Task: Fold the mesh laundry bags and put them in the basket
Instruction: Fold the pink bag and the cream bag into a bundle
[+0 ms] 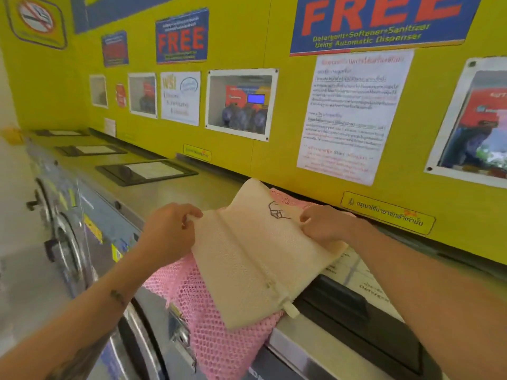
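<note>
We judge task early: cream mesh bag [255, 259] at frame centre, only part-folded; left hand [167, 231] and right hand [323, 224] each pinch its upper edge. Pink mesh bag [211, 325] lies beneath, unfolded, draping over washer top [175, 193] front edge at lower centre. No basket in view. Yellow wall [247, 157] close behind; open room along countertop toward left of frame.

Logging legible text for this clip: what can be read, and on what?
"FREE": large blue sign, with "Using Automatic Dispenser" beneath.
"FREE": smaller blue sign.
"Start": within the white notice; the rest is unreadable.
Yellow sticker: non-Latin script, unreadable.
Cream mesh bag: a dark drawing, no words.
</note>
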